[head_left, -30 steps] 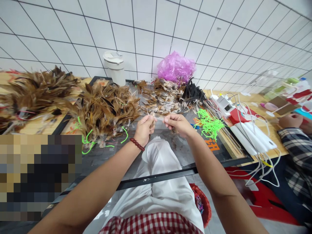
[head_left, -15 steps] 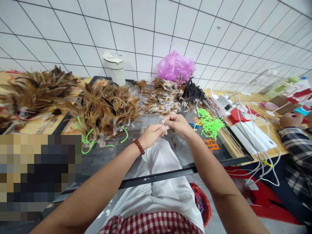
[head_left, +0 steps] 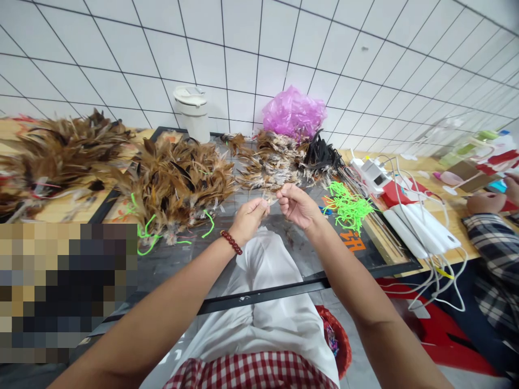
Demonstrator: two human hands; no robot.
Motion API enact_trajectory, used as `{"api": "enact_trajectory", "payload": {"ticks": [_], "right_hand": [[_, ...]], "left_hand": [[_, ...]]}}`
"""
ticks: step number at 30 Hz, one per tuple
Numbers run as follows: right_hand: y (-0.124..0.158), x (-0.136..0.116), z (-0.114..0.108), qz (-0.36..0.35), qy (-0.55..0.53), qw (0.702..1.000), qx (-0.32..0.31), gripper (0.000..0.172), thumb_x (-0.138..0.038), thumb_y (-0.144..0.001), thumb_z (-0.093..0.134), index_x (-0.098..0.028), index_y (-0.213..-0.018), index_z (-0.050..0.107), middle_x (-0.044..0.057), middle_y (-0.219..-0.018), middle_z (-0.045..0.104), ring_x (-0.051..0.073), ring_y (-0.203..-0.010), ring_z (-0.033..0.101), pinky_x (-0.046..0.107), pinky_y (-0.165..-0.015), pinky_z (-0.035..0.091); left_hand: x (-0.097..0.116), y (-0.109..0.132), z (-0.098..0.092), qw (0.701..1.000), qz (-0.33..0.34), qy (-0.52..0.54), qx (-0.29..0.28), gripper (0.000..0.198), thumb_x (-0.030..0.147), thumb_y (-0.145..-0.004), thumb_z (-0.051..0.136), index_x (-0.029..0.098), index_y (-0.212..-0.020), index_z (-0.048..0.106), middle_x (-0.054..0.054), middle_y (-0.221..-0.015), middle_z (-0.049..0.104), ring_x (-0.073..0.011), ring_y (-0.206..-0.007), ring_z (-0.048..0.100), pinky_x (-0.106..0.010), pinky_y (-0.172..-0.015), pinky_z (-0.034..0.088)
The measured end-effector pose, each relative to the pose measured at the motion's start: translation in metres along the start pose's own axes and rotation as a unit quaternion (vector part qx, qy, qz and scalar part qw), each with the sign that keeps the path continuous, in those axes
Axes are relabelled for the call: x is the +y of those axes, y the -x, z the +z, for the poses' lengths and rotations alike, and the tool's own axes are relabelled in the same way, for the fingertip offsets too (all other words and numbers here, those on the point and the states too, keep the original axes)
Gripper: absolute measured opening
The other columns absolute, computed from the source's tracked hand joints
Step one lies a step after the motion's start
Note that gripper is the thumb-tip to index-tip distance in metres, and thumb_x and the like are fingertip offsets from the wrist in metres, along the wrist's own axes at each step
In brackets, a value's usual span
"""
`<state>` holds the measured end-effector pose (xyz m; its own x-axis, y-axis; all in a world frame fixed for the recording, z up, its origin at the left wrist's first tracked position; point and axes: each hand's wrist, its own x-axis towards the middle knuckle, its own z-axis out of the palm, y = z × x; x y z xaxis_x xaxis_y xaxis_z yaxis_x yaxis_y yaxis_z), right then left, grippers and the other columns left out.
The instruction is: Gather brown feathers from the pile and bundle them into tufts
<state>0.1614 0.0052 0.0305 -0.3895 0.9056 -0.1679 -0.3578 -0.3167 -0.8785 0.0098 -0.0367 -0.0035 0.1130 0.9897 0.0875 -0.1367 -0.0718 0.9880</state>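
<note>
Just above the glass-topped table (head_left: 219, 254), my left hand (head_left: 249, 217), with a dark red bead bracelet at the wrist, pinches a small pale feather (head_left: 271, 199) at its fingertips. My right hand (head_left: 299, 207) is closed in a pinch beside it, fingers curled in; whatever thin thing it grips is too small to make out. Behind the hands lie tied feathers with pale quill ends (head_left: 270, 167). A big heap of brown feathers (head_left: 178, 178) is to the left, with bright green strings (head_left: 148, 232) around it. To the right sits a bundle of green strings (head_left: 346, 208).
A white lidded cup (head_left: 192, 113), a pink plastic bag (head_left: 294, 111) and black feathers (head_left: 322, 154) stand along the tiled wall. White power strips and cables (head_left: 425, 227) lie at right, near a co-worker's hand (head_left: 486, 202). A red basket (head_left: 343, 346) is below the table.
My hands have drawn slightly apart. The right hand has shifted a little right and its fingers have curled in; the left still pinches near the same spot.
</note>
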Motion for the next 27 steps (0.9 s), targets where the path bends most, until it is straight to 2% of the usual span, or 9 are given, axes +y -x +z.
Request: {"api": "enact_trajectory", "payload": {"ticks": [3, 7, 9, 16, 20, 23, 25, 27], "right_hand": [[0.000, 0.003, 0.003, 0.023, -0.023, 0.999, -0.014, 0.029, -0.025, -0.059, 0.077, -0.019, -0.076, 0.055, -0.006, -0.059, 0.056, 0.004, -0.045, 0.041, 0.015, -0.042, 0.035], [0.001, 0.010, 0.005, 0.018, 0.051, 0.996, -0.070, 0.034, -0.030, -0.062, 0.077, -0.017, -0.091, 0.064, -0.005, -0.058, 0.057, 0.004, -0.045, 0.039, 0.017, -0.042, 0.029], [0.001, 0.014, 0.004, -0.005, 0.084, 0.992, -0.093, 0.034, -0.031, -0.063, 0.078, -0.017, -0.092, 0.066, -0.003, -0.061, 0.060, 0.004, -0.047, 0.040, 0.018, -0.044, 0.029], [-0.003, 0.023, 0.003, -0.115, 0.134, 0.983, -0.056, 0.021, -0.031, -0.065, 0.076, -0.017, -0.073, 0.064, -0.003, -0.056, 0.059, 0.005, -0.046, 0.041, 0.020, -0.046, 0.030], [-0.005, 0.026, 0.002, -0.155, 0.128, 0.979, -0.036, 0.017, -0.028, -0.066, 0.075, -0.017, -0.072, 0.064, -0.004, -0.056, 0.056, 0.005, -0.047, 0.042, 0.020, -0.048, 0.032], [-0.005, 0.025, 0.001, -0.173, 0.136, 0.975, -0.030, 0.016, -0.028, -0.067, 0.075, -0.017, -0.073, 0.065, -0.005, -0.057, 0.054, 0.005, -0.048, 0.042, 0.020, -0.049, 0.032], [-0.005, 0.021, -0.001, -0.176, 0.150, 0.972, -0.035, 0.019, -0.031, -0.068, 0.074, -0.018, -0.081, 0.067, -0.004, -0.061, 0.054, 0.006, -0.051, 0.043, 0.021, -0.052, 0.035], [-0.004, 0.017, -0.002, -0.174, 0.173, 0.968, -0.053, 0.030, -0.033, -0.067, 0.074, -0.020, -0.093, 0.067, -0.003, -0.068, 0.056, 0.008, -0.057, 0.047, 0.023, -0.057, 0.039]], "left_hand": [[-0.002, -0.001, 0.000, 1.000, 0.007, 0.018, 0.018, 0.043, 0.056, -0.075, 0.056, 0.016, -0.063, 0.049, 0.005, -0.051, 0.036, -0.0067, -0.045, 0.028, -0.022, -0.044, 0.020], [-0.006, -0.002, -0.002, 0.999, 0.006, 0.031, 0.005, 0.045, 0.059, -0.073, 0.058, 0.016, -0.064, 0.051, 0.005, -0.051, 0.036, -0.0062, -0.044, 0.028, -0.021, -0.042, 0.019], [-0.007, -0.002, -0.003, 0.999, 0.001, 0.048, -0.006, 0.045, 0.059, -0.073, 0.059, 0.016, -0.065, 0.051, 0.005, -0.051, 0.036, -0.0058, -0.043, 0.027, -0.021, -0.041, 0.017], [-0.001, -0.001, 0.001, 0.996, -0.028, 0.085, -0.022, 0.040, 0.053, -0.072, 0.062, 0.015, -0.066, 0.054, 0.005, -0.049, 0.036, -0.0050, -0.042, 0.028, -0.018, -0.040, 0.020], [0.006, 0.002, 0.004, 0.987, -0.091, 0.128, -0.023, 0.032, 0.046, -0.074, 0.061, 0.015, -0.069, 0.052, 0.001, -0.059, 0.049, -0.0064, -0.045, 0.040, -0.018, -0.040, 0.026], [0.009, 0.002, 0.003, 0.980, -0.120, 0.155, -0.026, 0.030, 0.042, -0.074, 0.062, 0.016, -0.068, 0.049, 0.004, -0.055, 0.042, -0.0039, -0.040, 0.031, -0.017, -0.038, 0.017], [0.009, 0.002, 0.002, 0.983, -0.103, 0.154, -0.009, 0.032, 0.042, -0.074, 0.062, 0.015, -0.065, 0.048, 0.006, -0.051, 0.033, -0.0026, -0.039, 0.022, -0.017, -0.038, 0.012], [0.008, 0.000, 0.001, 0.987, -0.078, 0.141, 0.014, 0.033, 0.043, -0.074, 0.062, 0.016, -0.063, 0.048, 0.007, -0.050, 0.029, -0.0029, -0.039, 0.020, -0.018, -0.039, 0.012]]}}
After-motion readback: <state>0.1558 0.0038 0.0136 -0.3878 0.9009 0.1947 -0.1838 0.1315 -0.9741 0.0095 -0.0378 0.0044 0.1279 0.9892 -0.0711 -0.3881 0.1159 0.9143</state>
